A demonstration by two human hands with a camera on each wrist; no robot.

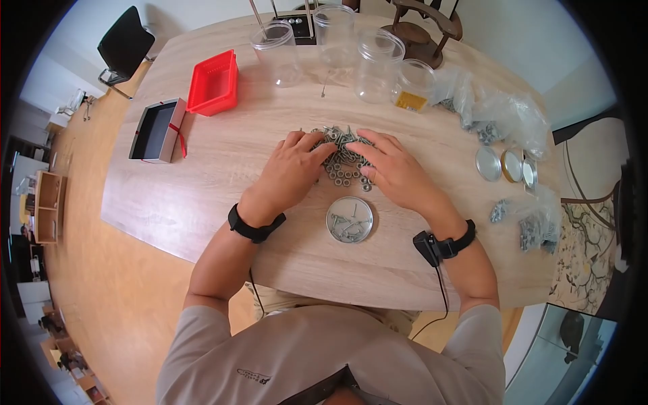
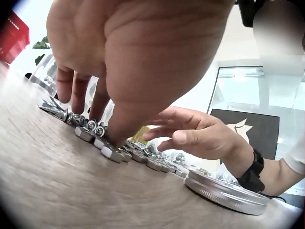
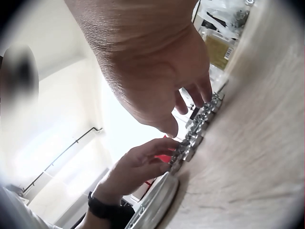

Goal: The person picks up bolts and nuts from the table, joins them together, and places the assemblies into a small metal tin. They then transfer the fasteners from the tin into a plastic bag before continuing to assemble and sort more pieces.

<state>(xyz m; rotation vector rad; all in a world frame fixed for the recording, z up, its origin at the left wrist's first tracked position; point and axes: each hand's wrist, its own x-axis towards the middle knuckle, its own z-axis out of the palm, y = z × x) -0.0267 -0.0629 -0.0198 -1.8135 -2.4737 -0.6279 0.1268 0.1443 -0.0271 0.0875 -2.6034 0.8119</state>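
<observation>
A pile of screws and nuts (image 1: 343, 156) lies on the wooden table between the two hands. The left hand (image 1: 291, 169) touches its left side with spread, bent fingers; in the left wrist view its fingertips reach down among nuts (image 2: 112, 152) and screws (image 2: 55, 109). Over the right side of the pile is the right hand (image 1: 398, 172), fingers spread and relaxed, and in the right wrist view the fingertips are at the hardware (image 3: 200, 119). Neither hand shows a piece held. Nearer the body sits a round metal lid (image 1: 349, 219) with several screws in it.
Clear jars (image 1: 275, 54), a red basket (image 1: 214, 84) and a grey box (image 1: 156, 131) stand toward the far and left sides. On the right are plastic bags (image 1: 520, 118) of hardware, round lids (image 1: 488, 164) and another bag (image 1: 538, 226). Cables hang from both wrists.
</observation>
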